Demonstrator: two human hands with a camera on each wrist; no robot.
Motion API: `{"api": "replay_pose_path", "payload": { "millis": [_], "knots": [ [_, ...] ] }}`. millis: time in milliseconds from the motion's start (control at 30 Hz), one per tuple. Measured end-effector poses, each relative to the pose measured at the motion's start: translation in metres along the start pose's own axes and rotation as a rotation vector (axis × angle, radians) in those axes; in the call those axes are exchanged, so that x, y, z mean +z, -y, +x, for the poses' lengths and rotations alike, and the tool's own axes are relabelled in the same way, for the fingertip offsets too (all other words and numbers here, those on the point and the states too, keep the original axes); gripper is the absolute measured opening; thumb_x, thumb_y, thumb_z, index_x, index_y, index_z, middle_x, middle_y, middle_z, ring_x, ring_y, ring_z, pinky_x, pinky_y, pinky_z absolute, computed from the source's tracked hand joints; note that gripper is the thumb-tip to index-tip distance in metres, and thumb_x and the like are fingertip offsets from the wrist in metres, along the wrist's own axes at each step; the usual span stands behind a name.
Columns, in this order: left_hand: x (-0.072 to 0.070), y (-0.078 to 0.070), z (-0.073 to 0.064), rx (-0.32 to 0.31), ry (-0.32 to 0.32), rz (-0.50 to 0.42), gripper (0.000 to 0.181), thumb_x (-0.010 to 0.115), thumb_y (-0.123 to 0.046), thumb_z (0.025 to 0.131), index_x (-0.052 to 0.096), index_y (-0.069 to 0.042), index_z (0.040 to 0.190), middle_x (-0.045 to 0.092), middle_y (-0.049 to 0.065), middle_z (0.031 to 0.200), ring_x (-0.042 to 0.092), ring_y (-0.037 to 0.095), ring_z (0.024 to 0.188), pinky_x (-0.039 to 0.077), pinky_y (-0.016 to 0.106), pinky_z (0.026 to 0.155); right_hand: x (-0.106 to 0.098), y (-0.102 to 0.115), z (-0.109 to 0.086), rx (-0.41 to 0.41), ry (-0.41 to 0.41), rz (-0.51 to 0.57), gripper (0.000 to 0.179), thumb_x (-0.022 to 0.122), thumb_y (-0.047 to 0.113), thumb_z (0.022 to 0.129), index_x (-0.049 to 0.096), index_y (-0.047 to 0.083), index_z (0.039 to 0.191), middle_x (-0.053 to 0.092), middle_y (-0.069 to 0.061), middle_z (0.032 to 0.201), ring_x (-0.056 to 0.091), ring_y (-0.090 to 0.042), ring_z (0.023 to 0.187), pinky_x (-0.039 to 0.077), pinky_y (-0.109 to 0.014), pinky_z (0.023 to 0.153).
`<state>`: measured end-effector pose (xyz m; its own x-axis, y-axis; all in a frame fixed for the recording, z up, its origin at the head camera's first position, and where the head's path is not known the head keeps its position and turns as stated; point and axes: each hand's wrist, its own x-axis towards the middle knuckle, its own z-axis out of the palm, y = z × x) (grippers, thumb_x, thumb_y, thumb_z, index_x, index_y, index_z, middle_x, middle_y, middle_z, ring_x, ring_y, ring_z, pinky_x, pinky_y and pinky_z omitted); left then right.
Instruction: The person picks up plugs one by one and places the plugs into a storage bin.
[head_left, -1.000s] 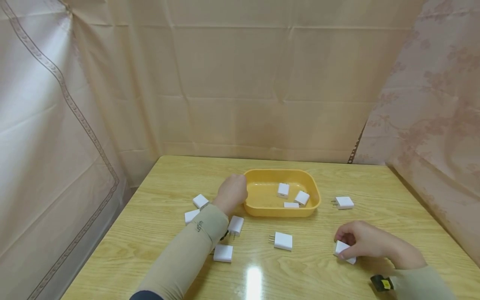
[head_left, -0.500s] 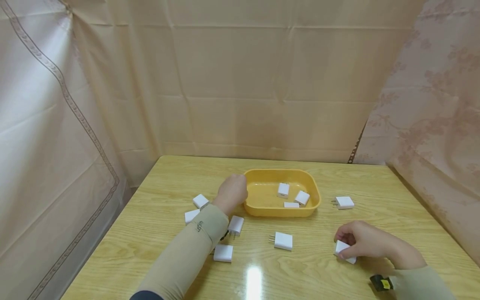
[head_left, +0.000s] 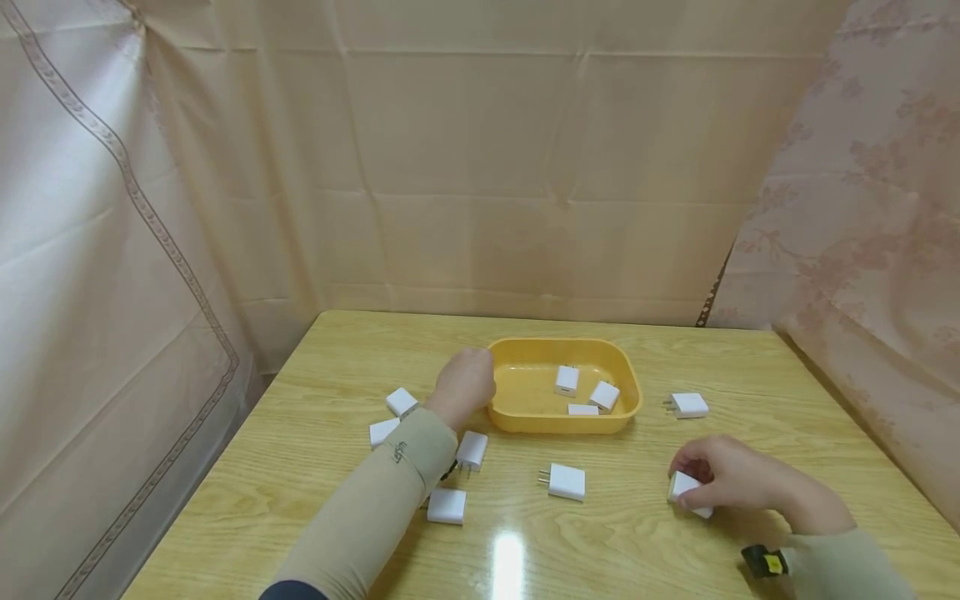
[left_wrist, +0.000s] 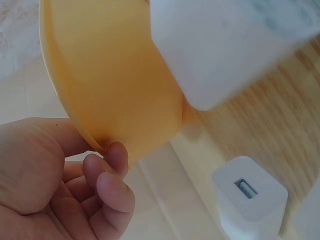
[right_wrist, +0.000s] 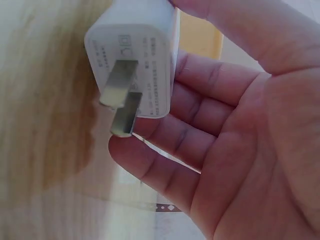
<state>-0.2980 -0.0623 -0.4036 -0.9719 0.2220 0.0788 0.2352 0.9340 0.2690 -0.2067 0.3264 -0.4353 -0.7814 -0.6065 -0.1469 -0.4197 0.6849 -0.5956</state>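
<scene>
My left hand [head_left: 463, 385] pinches the left end of a yellow plastic basket [head_left: 555, 424] by its rim; in the left wrist view the thumb and curled fingers meet at that edge. Inside the basket are white USB charger plugs, 3 of them showing. At the right, my right hand [head_left: 738, 475] grips another white charger plug [head_left: 684, 486] between thumb and fingers, low over the table. The right wrist view shows this charger [right_wrist: 127, 75] with its two flat metal prongs and printed end toward the camera.
More chargers lie on the wooden table [head_left: 622, 550]: a charger [head_left: 566, 482] in front of the basket, another charger [head_left: 688, 406] to its right, and several around the left forearm, including a charger [head_left: 447, 506] nearer the front. Cloth curtains [head_left: 525, 167] hang behind and at both sides.
My right hand has risen slightly with the charger in its grip, and the charger has tilted a little. The left hand and the basket have stayed in place.
</scene>
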Motion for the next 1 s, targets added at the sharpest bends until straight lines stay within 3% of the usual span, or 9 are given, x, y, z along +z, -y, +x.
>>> {"api": "replay_pose_path", "payload": {
  "millis": [667,1000],
  "knots": [
    [-0.004,-0.002,-0.001,-0.011,0.027,-0.004,0.009,0.062,0.004,0.091,0.07,-0.001,0.093,0.063,0.007,0.083,0.057,0.02,0.07,0.05,0.031,0.058,-0.026,0.016,0.006,-0.088,-0.127,-0.148,0.028,0.082,0.03,0.086,0.07,0.011,0.102,0.058,0.014,0.083,0.053,-0.002,0.074,0.048,-0.025,0.062],
    [-0.004,-0.002,-0.001,-0.015,0.03,0.002,0.009,0.062,0.003,0.091,0.07,0.0,0.094,0.063,0.007,0.083,0.058,0.02,0.07,0.051,0.031,0.059,-0.042,0.032,0.009,-0.098,-0.183,-0.2,0.034,0.084,0.029,0.085,0.071,0.005,0.106,0.057,0.011,0.085,0.051,-0.004,0.076,0.047,-0.024,0.064]
  ]
}}
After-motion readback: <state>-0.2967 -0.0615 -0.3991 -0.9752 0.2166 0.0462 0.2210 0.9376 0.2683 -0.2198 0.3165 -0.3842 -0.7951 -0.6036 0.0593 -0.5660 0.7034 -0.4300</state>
